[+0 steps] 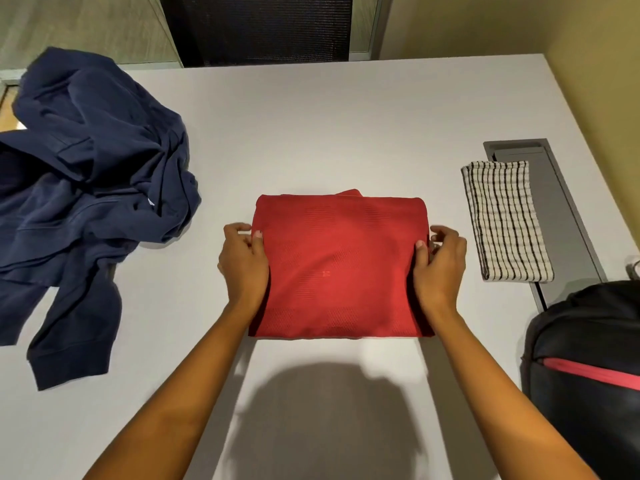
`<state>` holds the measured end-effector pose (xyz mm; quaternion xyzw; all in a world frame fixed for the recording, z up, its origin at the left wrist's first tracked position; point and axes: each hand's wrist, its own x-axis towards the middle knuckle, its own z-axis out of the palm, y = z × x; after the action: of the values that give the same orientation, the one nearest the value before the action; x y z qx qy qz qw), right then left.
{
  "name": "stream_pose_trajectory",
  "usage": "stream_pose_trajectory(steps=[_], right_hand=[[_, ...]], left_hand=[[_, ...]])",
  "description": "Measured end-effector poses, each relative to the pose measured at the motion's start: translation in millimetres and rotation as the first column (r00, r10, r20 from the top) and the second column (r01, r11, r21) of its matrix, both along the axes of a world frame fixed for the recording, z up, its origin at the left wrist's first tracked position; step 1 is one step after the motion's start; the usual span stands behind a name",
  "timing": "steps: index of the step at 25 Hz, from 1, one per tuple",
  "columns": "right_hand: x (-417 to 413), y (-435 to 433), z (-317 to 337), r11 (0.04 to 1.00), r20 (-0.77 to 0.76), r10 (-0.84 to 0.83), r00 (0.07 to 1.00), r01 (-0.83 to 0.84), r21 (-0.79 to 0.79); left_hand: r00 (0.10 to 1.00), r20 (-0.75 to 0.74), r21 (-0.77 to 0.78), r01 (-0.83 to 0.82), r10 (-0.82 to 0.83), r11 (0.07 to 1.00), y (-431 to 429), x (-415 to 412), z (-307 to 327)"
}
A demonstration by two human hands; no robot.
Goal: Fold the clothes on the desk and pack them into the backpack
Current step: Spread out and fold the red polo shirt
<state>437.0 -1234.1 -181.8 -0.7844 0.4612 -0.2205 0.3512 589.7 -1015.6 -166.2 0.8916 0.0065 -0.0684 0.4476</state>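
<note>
A red mesh shirt (339, 268) lies folded into a neat rectangle in the middle of the white desk (311, 133). My left hand (242, 261) pinches its left edge, thumb on top and fingers curled beside it. My right hand (440, 263) pinches the right edge the same way. A navy hoodie (86, 188) lies crumpled and unfolded at the left, one sleeve trailing toward the front. A folded black-and-white checked cloth (505, 220) lies at the right. The black backpack (588, 375) with a red stripe stands at the front right corner.
A grey cable tray cover (554, 202) is set into the desk under and behind the checked cloth. A dark mesh chair back (263, 26) stands beyond the far edge. My head's shadow falls on the desk near the front.
</note>
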Motion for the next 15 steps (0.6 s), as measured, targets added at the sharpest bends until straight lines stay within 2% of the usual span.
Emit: stream_pose_trajectory(steps=[2, 5, 8, 12, 15], right_hand=[[-28.1, 17.6, 2.9, 0.998, -0.021, 0.004, 1.000, -0.003, 0.055], [-68.5, 33.3, 7.4, 0.983, -0.131, 0.019, 0.991, 0.005, 0.181], [-91.9, 33.2, 10.3, 0.954, -0.187, 0.072, 0.980, -0.012, 0.301], [-97.0, 22.8, 4.9, 0.864, -0.147, 0.029, 0.989, 0.049, 0.501], [-98.8, 19.5, 1.7, 0.801, -0.128, -0.022, 0.992, 0.094, 0.591]], left_hand=[[0.993, -0.121, 0.005, -0.006, 0.006, 1.000, 22.2, -21.3, 1.7], [0.941, -0.337, 0.010, 0.021, -0.016, 1.000, 56.0, -43.9, -0.5], [0.928, -0.371, -0.054, -0.003, -0.017, 0.999, 72.7, -50.8, 1.6], [0.889, -0.455, -0.113, -0.007, -0.046, 0.994, 80.1, -55.9, 10.2], [0.872, -0.487, -0.056, 0.031, -0.054, 0.998, 80.7, -62.3, 13.4]])
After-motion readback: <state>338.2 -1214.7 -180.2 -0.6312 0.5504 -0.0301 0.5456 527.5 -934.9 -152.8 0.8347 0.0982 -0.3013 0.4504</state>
